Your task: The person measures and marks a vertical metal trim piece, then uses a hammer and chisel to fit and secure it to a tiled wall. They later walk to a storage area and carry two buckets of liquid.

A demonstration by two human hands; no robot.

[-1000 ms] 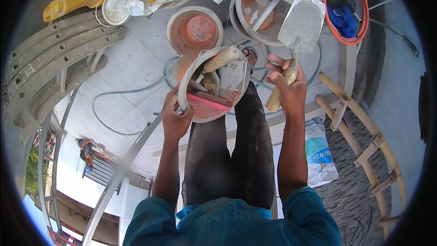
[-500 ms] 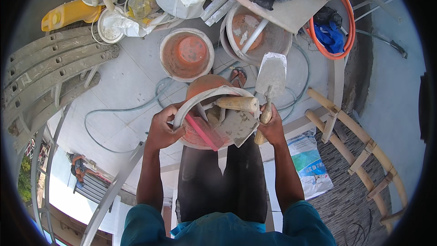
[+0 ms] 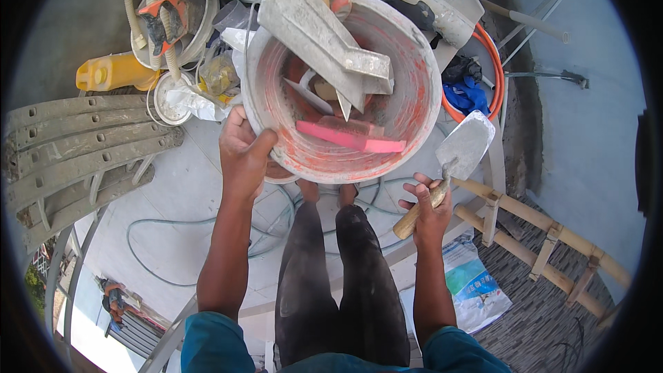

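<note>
My left hand (image 3: 245, 155) grips the near left rim of a mortar-stained bucket (image 3: 407, 90), with the thumb over the edge. The bucket is raised and tilted, its mouth facing me. Inside are a pink flat-bladed piece (image 3: 345, 137), a long grey cement-coated tool (image 3: 307, 21) that sticks out past the far rim, and other tools partly hidden beneath. Right of the bucket, apart from it, my right hand (image 3: 431, 213) holds a trowel (image 3: 466, 144) by its wooden handle. The fingertips are loosely spread, and the grey blade points up and away.
A yellow jerrycan (image 3: 110, 74) and a white pail (image 3: 169, 97) stand at the far left, beside grey slatted planks (image 3: 90, 128). A green hose (image 3: 148, 224) loops over the tiled floor. On the right are a bamboo ladder (image 3: 545, 238) and an orange hose (image 3: 498, 76).
The bucket has risen up and away from my legs in my left hand. My right hand has let go of the rim and moved right with the trowel. I stand more upright.
</note>
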